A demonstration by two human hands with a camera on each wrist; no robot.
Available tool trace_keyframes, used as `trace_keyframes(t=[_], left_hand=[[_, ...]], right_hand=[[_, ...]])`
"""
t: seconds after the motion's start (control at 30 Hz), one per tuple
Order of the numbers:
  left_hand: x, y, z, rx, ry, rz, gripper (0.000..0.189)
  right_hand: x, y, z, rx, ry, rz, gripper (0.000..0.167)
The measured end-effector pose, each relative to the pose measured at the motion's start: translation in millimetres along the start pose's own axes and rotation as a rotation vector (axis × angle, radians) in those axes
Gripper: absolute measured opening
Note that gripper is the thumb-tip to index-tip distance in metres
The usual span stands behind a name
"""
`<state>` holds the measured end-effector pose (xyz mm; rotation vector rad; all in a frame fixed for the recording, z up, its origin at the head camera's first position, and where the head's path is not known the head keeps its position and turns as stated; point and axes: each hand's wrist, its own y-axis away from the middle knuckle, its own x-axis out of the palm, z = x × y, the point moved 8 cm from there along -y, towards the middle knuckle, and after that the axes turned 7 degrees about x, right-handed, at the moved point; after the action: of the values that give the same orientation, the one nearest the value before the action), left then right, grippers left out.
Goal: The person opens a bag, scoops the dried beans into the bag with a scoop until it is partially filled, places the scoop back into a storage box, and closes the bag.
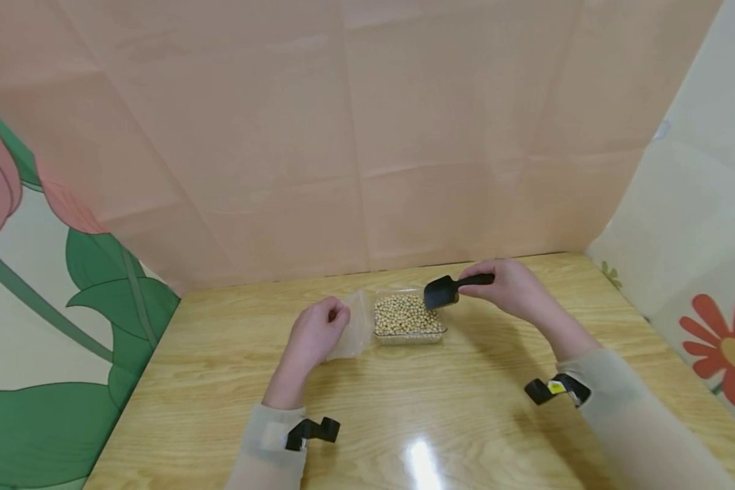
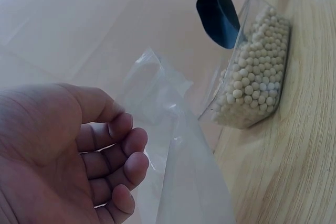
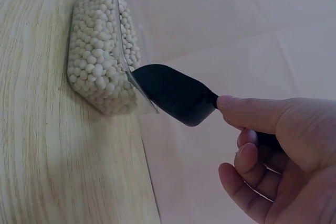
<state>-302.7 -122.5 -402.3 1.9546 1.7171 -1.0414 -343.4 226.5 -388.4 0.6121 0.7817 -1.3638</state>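
Note:
My right hand (image 1: 510, 287) holds a black scoop (image 1: 441, 294) by its handle. The scoop's blade tilts down over the right side of a clear plastic box (image 1: 413, 338), its tip just at the rim. Pale round beans (image 2: 257, 74) that look like soybeans fill the box. To the left of the box, my left hand (image 1: 318, 331) pinches the edge of a clear plastic bag (image 1: 358, 332) between thumb and index finger. The bag stands upright beside the box, and its lower part is seen through folds in the left wrist view (image 2: 194, 182).
The wooden table (image 1: 208, 381) stretches around the box and both forearms. A peach-coloured cloth (image 1: 269, 136) hangs behind its far edge. Flower-patterned coverings (image 1: 710, 238) stand along the left and right sides.

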Motion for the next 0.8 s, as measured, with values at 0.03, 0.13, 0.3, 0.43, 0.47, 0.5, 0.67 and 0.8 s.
trace_keyframes(t=[0.03,0.13,0.3,0.43,0.47,0.5,0.67,0.8], left_hand=[[-0.1,0.1,0.0,-0.003,0.001,0.001,0.023],[-0.1,0.2,-0.3,-0.002,0.002,0.003,0.023],[0.3,0.0,-0.2,0.001,0.000,0.003,0.023],[0.4,-0.1,0.0,0.000,0.000,0.004,0.023],[0.5,-0.1,-0.1,0.001,0.001,0.004,0.023],[0.6,0.0,-0.3,0.001,0.003,0.005,0.023],[0.8,0.1,-1.0,0.008,0.006,0.006,0.023],[1.1,0.1,-0.2,0.002,0.008,0.009,0.024]], right_hand=[[0.8,-0.6,1.0,0.001,0.002,0.004,0.028],[3.0,-2.3,5.4,-0.004,0.008,0.012,0.028],[7.8,-5.9,14.8,-0.032,0.041,0.017,0.026],[13.1,-8.6,17.4,-0.046,0.045,0.026,0.023],[15.2,-9.3,16.9,-0.048,0.034,0.034,0.022],[17.6,-10.1,15.9,-0.046,0.019,0.043,0.022],[31.0,-14.1,7.4,-0.018,-0.054,0.081,0.023],[41.5,-15.1,-0.9,0.038,-0.098,0.116,0.029]])
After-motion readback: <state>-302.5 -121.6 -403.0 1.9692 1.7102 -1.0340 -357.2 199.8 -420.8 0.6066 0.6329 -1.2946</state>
